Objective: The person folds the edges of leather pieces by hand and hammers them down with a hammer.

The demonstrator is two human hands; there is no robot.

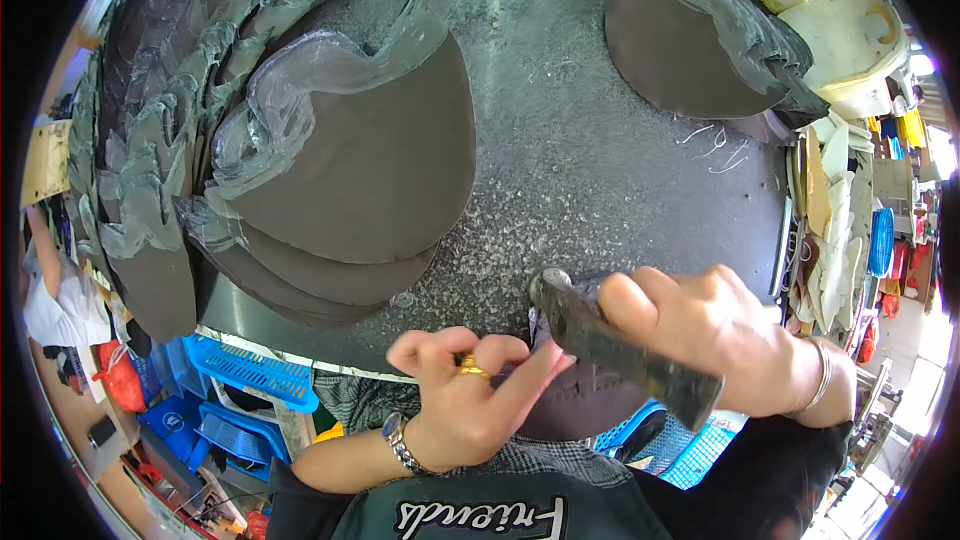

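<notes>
My right hand (715,325) is closed around a hammer (625,350), whose dark, worn metal head slants over the near edge of the table. The hammer's handle is hidden in my fist. Beneath the head lies a brown leather-like piece (575,415), partly overhanging the table's edge. At its left side my left hand (475,390) pinches the piece's edge, thumb and fingers close to the hammer head. Part of the piece is covered by the hammer and my hands. A fanned stack of brown curved pieces (370,160) with greyish, glue-smeared edges rests to the left.
More overlapping pieces (150,290) line the far left. Another stack (680,50) sits at the far right of the dark, residue-speckled table (540,140). A cream container (850,50) stands beyond it. Blue plastic baskets (250,370) are below the table's edge. A person (60,300) is at the far left.
</notes>
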